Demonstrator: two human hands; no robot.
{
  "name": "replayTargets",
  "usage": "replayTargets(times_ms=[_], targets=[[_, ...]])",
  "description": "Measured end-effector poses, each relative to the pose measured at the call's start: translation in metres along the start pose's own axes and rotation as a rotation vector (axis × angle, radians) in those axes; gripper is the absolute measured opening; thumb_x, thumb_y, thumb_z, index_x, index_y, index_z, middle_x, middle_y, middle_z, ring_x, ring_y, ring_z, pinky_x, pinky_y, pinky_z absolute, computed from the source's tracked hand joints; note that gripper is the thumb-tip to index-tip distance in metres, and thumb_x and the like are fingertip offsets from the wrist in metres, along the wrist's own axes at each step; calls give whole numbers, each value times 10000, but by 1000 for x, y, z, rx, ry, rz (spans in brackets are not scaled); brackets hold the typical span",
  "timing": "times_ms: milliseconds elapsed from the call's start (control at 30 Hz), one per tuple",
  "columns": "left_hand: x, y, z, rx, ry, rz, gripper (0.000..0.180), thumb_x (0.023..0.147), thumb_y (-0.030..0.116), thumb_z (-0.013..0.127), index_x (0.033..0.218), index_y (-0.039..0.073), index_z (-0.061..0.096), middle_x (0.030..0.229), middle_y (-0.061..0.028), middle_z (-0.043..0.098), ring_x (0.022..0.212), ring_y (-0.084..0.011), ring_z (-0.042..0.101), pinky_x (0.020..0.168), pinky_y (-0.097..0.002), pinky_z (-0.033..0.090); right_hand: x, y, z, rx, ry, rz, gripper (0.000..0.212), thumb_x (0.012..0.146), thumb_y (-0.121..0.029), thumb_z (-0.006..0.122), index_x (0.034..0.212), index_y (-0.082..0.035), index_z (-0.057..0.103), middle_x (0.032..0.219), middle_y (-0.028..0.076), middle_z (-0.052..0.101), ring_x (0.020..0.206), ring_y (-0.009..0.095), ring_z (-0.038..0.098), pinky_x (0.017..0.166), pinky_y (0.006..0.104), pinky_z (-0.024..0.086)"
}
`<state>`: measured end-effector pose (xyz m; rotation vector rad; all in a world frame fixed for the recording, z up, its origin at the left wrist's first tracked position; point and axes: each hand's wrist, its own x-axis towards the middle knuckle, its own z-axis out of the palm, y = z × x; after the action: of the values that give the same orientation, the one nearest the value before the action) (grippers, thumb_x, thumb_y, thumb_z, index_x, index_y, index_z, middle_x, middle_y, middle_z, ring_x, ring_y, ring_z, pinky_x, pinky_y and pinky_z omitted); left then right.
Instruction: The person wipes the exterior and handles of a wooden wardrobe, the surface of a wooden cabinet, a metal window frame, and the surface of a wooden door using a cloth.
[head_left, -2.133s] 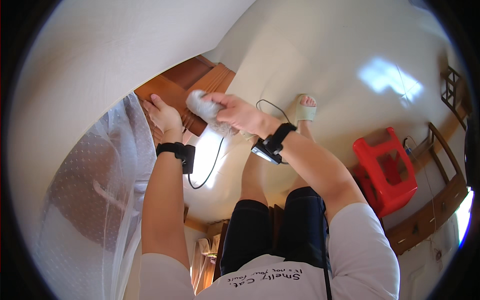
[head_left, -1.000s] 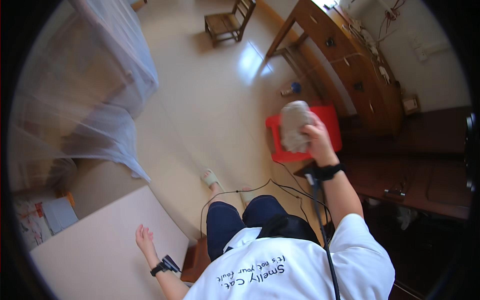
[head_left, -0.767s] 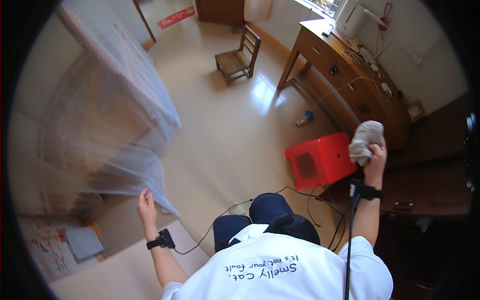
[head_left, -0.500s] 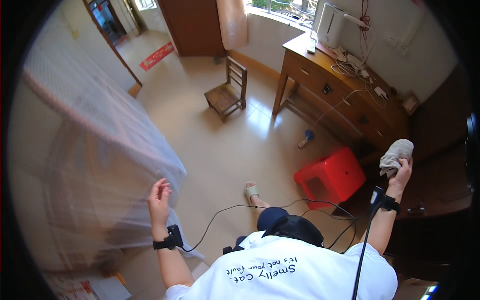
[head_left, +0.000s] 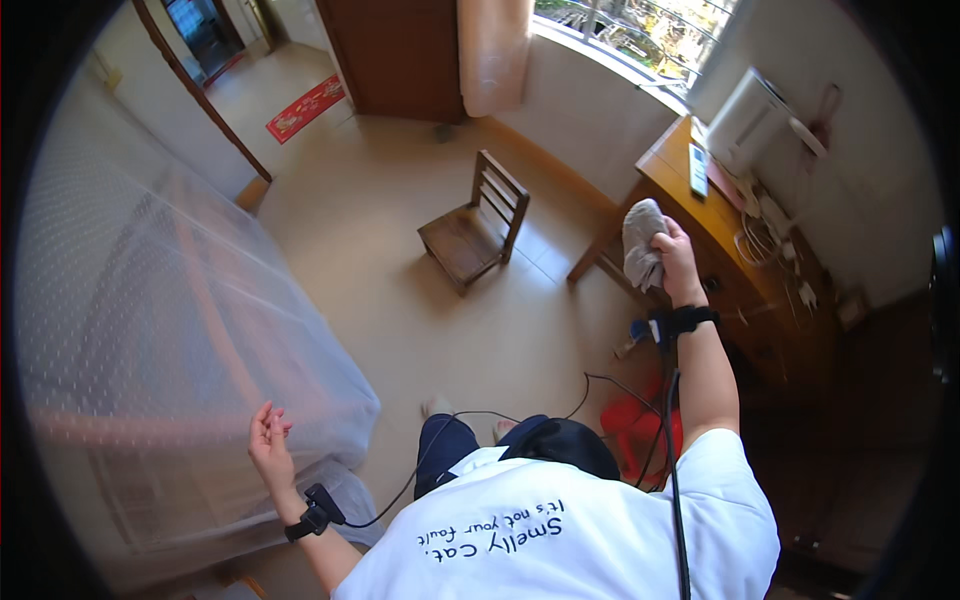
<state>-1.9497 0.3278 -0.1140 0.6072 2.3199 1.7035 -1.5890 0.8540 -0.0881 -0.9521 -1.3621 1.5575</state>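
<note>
A crumpled grey cloth (head_left: 642,245) is gripped in my right hand (head_left: 680,262). That hand is raised in front of the wooden desk (head_left: 668,172), near its left end in the view. My left hand (head_left: 270,445) holds nothing, its fingers loosely bent and apart. It hovers beside the white mosquito net (head_left: 190,290); whether they touch, I cannot tell. Ahead of me a small wooden chair (head_left: 466,243) stands on the tiled floor, with its backrest to the right.
A red plastic stool (head_left: 640,425) stands under my right arm, partly hidden by it and black cables (head_left: 655,440). A white appliance (head_left: 748,120), a remote control (head_left: 697,170) and tangled cords lie along the desk. A red mat (head_left: 305,108) lies near the doorway.
My right hand has swung left and forward with the cloth. My left hand has shifted left and lower. The view has moved forward, so the chair and desk appear nearer.
</note>
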Motion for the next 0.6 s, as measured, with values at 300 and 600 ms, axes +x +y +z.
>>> replayTargets(times_ms=[300,600], targets=[[240,1,72,79,-80,-73,262,921,140,491,1128,-11,547,960,-96,617,773,-117,573,722,-247,478,166,90,87,-160,14,276,330,740,-18,484,1059,6,566,891,46,595,766,133,555,730,263,461],[381,20,171,190,-181,-42,270,912,119,503,1134,-30,544,955,-118,622,821,-133,584,752,-269,487,349,203,108,-997,30,143,442,719,-72,503,1156,-42,561,1000,229,614,952,327,599,835,364,458]])
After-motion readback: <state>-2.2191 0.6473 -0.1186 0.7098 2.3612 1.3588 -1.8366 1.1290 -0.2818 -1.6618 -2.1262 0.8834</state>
